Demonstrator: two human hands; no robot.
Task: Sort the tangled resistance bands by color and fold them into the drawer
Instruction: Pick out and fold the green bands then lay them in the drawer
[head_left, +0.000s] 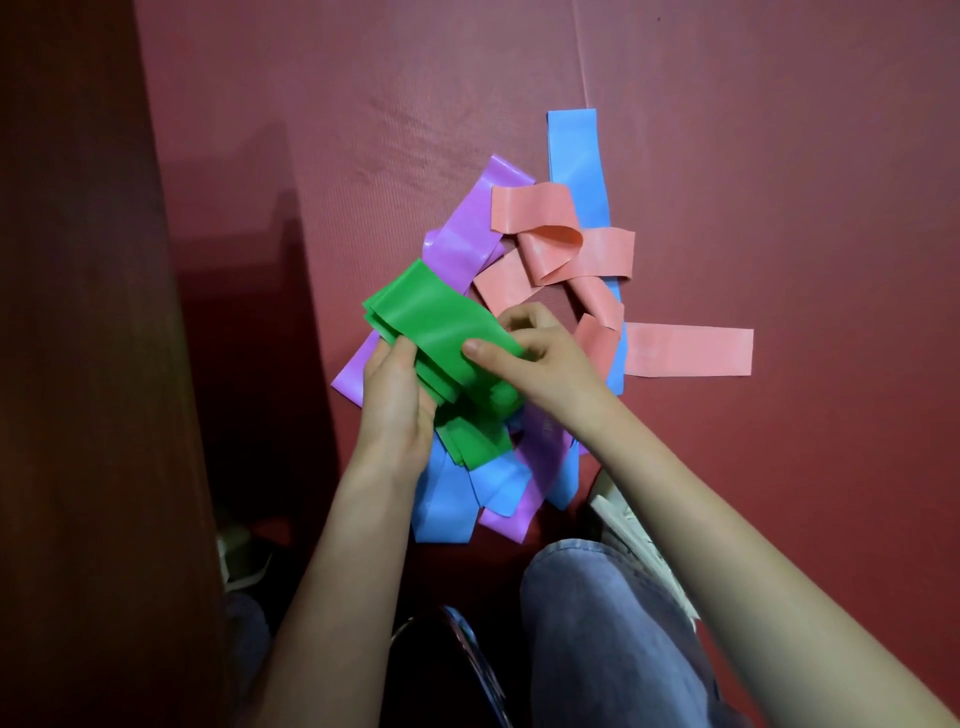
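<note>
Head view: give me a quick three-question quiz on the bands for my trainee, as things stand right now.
1. True or false: the left hand and right hand both hold the green band.
2. Fill in: the band reaching farthest up the mat is ____.
3. Multiple choice: how many band colours are in view? A two, B three, C four.

Key: 1 true. 2 the blue band. 3 C.
</note>
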